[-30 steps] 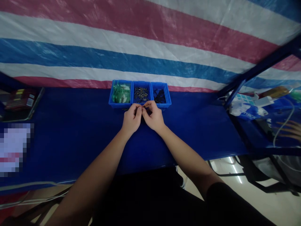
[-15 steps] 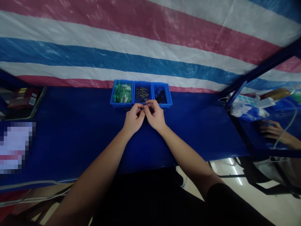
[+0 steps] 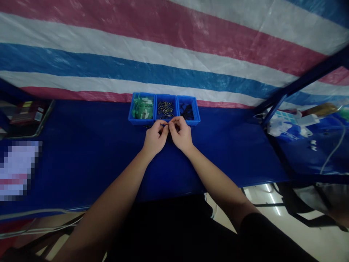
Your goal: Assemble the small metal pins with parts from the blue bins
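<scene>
Left hand (image 3: pixel 154 137) and right hand (image 3: pixel 180 135) brought together, fingers pinched on tiny part (image 3: pixel 167 124), too small to identify. Part held just before middle blue plastic bin of small metal pins (image 3: pixel 165 108), above dark blue tabletop (image 3: pixel 81 153), refills within reach.

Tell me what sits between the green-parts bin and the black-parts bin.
In the head view, one blue bin of small metal pins sits between the green-parts bin and the black-parts bin, walls touching.
</scene>
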The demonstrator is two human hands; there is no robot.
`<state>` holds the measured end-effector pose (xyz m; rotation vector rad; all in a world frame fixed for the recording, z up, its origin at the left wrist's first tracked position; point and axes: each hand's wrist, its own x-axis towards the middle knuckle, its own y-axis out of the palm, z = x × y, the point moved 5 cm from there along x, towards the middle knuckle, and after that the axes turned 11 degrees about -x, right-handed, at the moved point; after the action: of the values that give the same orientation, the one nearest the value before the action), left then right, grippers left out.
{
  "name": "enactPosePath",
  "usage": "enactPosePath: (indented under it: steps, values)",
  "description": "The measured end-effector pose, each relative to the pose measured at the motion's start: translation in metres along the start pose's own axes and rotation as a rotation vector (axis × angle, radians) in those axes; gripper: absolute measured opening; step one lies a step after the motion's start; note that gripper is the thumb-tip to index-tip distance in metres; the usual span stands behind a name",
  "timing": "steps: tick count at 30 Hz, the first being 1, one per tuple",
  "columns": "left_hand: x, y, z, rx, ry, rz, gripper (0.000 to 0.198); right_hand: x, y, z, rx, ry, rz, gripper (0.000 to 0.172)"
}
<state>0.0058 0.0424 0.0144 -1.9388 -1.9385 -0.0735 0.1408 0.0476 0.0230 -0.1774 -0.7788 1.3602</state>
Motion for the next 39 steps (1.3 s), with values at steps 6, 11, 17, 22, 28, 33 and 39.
enactPosePath:
  steps: [6, 11, 17, 22, 28, 33, 39]
  values:
    - [0.000, -0.004, -0.001, 0.018, 0.009, -0.063, 0.020, -0.001, 0.001, 0.003, -0.028, -0.057, 0.009, 0.020]
    - [0.000, -0.007, -0.003, 0.022, -0.005, -0.087, 0.029, -0.001, 0.002, 0.010, -0.043, -0.158, 0.066, 0.019]
    - [0.000, -0.006, -0.002, 0.016, -0.017, -0.066, 0.032, 0.000, 0.000, 0.011, -0.062, -0.156, 0.076, 0.018]
    - [-0.002, -0.003, 0.004, -0.076, -0.033, -0.051, 0.024, -0.001, -0.001, 0.011, -0.128, -0.148, 0.080, 0.026]
    - [-0.003, 0.001, 0.004, -0.133, 0.016, -0.014, 0.019, -0.002, -0.001, 0.008, -0.178, -0.110, 0.095, 0.032]
    - [-0.003, -0.001, 0.001, -0.067, 0.028, -0.044, 0.020, -0.001, -0.001, 0.010, -0.189, -0.120, 0.121, 0.033]
    - [0.000, -0.009, 0.004, -0.031, 0.004, -0.112, 0.025, -0.004, 0.000, 0.022, -0.185, -0.231, 0.114, 0.025]
